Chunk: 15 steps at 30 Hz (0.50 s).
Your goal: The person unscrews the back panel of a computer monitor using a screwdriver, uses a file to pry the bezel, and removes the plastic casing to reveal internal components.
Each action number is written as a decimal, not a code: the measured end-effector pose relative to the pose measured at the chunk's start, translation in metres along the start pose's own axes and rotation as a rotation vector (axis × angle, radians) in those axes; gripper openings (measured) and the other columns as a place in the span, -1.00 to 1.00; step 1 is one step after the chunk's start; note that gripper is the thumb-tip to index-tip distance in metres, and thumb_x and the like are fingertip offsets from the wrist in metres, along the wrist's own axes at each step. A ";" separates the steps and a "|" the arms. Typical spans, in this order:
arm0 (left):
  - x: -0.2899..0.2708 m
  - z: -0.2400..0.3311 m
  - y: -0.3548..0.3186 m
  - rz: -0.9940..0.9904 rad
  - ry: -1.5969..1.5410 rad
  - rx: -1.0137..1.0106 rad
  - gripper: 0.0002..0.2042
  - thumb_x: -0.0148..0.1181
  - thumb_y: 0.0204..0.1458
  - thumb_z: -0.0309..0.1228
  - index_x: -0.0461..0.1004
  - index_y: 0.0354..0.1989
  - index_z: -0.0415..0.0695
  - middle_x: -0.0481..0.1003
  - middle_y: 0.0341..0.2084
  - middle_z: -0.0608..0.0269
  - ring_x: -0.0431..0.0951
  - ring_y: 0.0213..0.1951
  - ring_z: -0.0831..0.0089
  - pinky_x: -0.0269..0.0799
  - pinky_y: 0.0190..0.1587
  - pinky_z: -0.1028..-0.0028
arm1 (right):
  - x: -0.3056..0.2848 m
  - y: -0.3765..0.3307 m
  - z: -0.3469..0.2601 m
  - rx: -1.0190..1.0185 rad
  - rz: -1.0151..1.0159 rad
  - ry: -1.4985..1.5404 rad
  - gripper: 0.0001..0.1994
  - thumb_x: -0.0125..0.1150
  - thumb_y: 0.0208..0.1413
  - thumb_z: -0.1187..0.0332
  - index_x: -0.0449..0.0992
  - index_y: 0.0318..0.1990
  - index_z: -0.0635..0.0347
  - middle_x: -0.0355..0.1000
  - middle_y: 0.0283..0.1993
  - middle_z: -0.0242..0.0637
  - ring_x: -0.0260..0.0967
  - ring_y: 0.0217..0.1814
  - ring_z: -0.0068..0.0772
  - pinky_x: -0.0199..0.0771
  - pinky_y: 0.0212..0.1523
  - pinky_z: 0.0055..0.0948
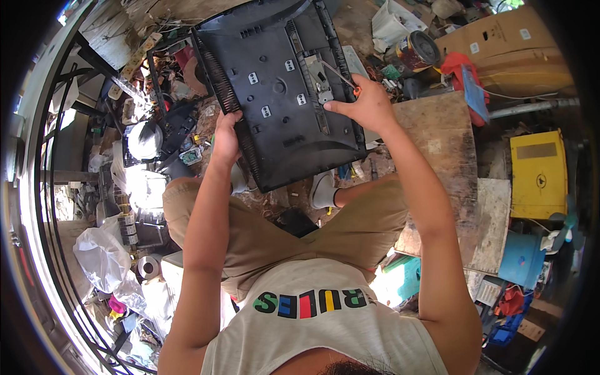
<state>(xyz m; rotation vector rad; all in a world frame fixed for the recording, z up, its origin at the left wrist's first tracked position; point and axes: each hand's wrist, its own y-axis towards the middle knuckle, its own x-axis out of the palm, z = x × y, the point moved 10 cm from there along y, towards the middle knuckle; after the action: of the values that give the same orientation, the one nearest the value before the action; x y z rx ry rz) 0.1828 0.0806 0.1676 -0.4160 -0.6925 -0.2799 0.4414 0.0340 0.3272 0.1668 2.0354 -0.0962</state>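
A large black plastic back cover (269, 140), apparently from a flat-screen TV, is held up tilted over my knees with its inner side facing me. My left hand (226, 139) grips its left edge by the slotted vents, thumb on the inner face. At the right edge, my right hand (369, 105) is closed round a screwdriver (339, 74), whose thin shaft points up and left; a bit of orange handle shows. The right thumb presses beside a small metal-and-plastic part (319, 78) set in a long recessed strip. My other right fingers are partly hidden.
Scrap parts and bags lie thickly at left, including a crumpled clear plastic bag (103, 253). A wooden board (437, 150) stretches along my right, with a yellow case (539, 175) beyond it. Farther back are a cardboard box (509, 62) and a paint can (417, 51).
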 end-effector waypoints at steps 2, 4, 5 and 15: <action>-0.010 -0.001 0.004 -0.031 0.004 0.027 -0.68 -0.13 0.07 -0.47 0.32 0.02 -0.18 0.46 -0.17 0.13 0.53 -0.15 0.28 0.52 -0.06 0.26 | -0.001 -0.004 -0.002 0.014 -0.003 -0.026 -0.37 0.55 -0.36 -0.09 0.54 -0.24 0.25 0.50 -0.43 -0.20 0.48 -0.35 -0.18 0.46 -0.26 -0.27; -0.013 0.001 0.007 -0.006 0.035 0.110 -0.70 -0.11 0.08 -0.39 0.36 -0.03 -0.23 0.50 -0.22 0.12 0.56 -0.21 0.28 0.53 -0.11 0.30 | -0.002 -0.004 0.000 0.017 0.016 -0.007 -0.38 0.55 -0.37 -0.09 0.54 -0.26 0.24 0.48 -0.46 -0.24 0.45 -0.39 -0.21 0.44 -0.30 -0.29; -0.014 0.004 0.008 0.008 0.051 0.152 -0.69 -0.10 0.08 -0.36 0.38 -0.06 -0.25 0.52 -0.25 0.11 0.58 -0.24 0.28 0.54 -0.13 0.32 | 0.001 -0.004 0.004 0.009 0.036 0.027 -0.37 0.55 -0.37 -0.10 0.55 -0.25 0.23 0.47 -0.46 -0.26 0.44 -0.41 -0.22 0.44 -0.31 -0.30; 0.002 -0.002 -0.007 0.056 -0.085 -0.078 -0.67 -0.05 0.08 -0.28 0.41 -0.06 -0.22 0.53 -0.26 0.12 0.58 -0.27 0.26 0.55 -0.15 0.29 | 0.030 -0.021 0.056 0.224 -0.220 0.905 -0.34 0.38 0.05 0.11 0.32 0.22 0.29 0.51 -0.15 -0.37 0.45 -0.18 -0.51 0.47 -0.19 -0.49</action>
<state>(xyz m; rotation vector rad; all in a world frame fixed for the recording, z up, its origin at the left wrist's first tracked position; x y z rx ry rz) 0.1829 0.0732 0.1695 -0.5233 -0.7536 -0.2376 0.4739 0.0074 0.2753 0.1362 2.9415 -0.4540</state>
